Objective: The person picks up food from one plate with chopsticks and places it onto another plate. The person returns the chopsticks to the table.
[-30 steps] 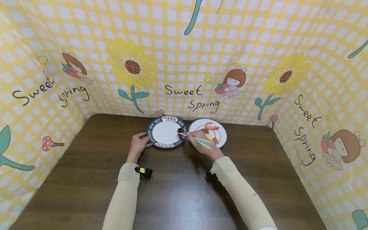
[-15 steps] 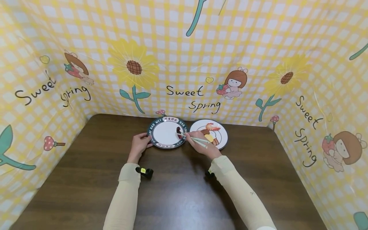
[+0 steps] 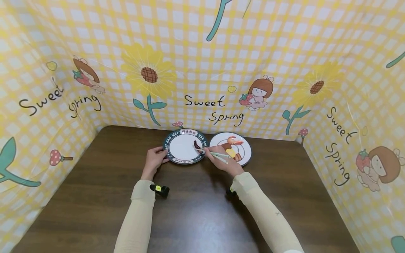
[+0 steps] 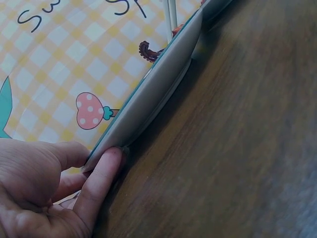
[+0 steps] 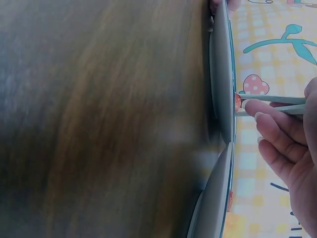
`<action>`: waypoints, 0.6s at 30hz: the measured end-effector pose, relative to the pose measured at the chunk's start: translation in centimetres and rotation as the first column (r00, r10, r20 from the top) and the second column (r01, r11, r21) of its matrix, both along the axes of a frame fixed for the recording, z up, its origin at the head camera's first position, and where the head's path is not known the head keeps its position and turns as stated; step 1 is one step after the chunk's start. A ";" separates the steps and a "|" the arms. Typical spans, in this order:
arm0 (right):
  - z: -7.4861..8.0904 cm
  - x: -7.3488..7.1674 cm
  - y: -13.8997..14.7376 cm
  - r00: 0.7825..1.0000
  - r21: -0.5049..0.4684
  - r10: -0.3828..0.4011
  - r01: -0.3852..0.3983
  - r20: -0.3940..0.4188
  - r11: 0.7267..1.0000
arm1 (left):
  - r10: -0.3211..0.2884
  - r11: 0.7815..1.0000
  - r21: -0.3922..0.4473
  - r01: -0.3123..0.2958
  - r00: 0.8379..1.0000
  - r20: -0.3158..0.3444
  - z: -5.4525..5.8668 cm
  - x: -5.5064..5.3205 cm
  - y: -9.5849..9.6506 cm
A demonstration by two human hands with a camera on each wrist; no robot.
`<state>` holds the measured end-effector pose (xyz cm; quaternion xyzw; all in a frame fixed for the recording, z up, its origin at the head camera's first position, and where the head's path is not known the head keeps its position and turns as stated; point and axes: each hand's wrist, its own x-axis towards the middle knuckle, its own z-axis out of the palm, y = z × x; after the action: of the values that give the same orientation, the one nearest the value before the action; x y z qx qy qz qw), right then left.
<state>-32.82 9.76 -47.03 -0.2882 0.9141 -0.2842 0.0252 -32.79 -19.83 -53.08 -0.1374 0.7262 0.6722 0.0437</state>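
My left hand (image 3: 155, 160) pinches the left edge of a white plate (image 3: 180, 147) with a dark green lettered rim, thumb on top and fingers beneath. My right hand (image 3: 221, 158) holds pale green chopsticks (image 5: 277, 99). Their tips reach over the right side of that plate, at a dark red piece of food (image 3: 196, 144). In the left wrist view the food piece (image 4: 147, 51) looks like a curled octopus tentacle with suckers, rising above the rim. How firmly the chopsticks grip it I cannot tell.
Right beside it stands a second plate (image 3: 248, 151) with a shrimp (image 3: 235, 141), a yellow piece (image 3: 232, 153) and brown sausage-like pieces, partly behind the right hand. Both plates sit near the back edge of the brown wooden table (image 3: 190, 211). A checked yellow cloth (image 3: 196, 70) encloses the table.
The dark red piece has shifted slightly left, from over the rim into the plate's white middle, and turned. The chopsticks have tilted a little. The left hand stays on the plate's edge.
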 end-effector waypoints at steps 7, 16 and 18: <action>-0.2 -0.2 0.1 1.000 -0.011 0.008 -0.008 -0.003 1.000 | 0.006 1.000 -0.007 -0.006 1.000 0.010 -0.1 -0.1 0.1; -0.6 -0.2 0.5 0.998 -0.032 0.025 -0.027 -0.060 0.999 | 0.001 1.000 0.008 -0.001 1.000 -0.019 0.0 0.1 0.1; -0.4 0.0 0.6 0.996 -0.012 0.027 -0.028 -0.081 1.000 | 0.000 1.000 0.005 0.000 1.000 -0.022 0.0 0.1 0.1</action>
<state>-32.83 10.33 -47.39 -0.3124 0.9084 -0.2776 -0.0098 -32.66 -19.73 -53.04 -0.1297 0.7249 0.6756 0.0360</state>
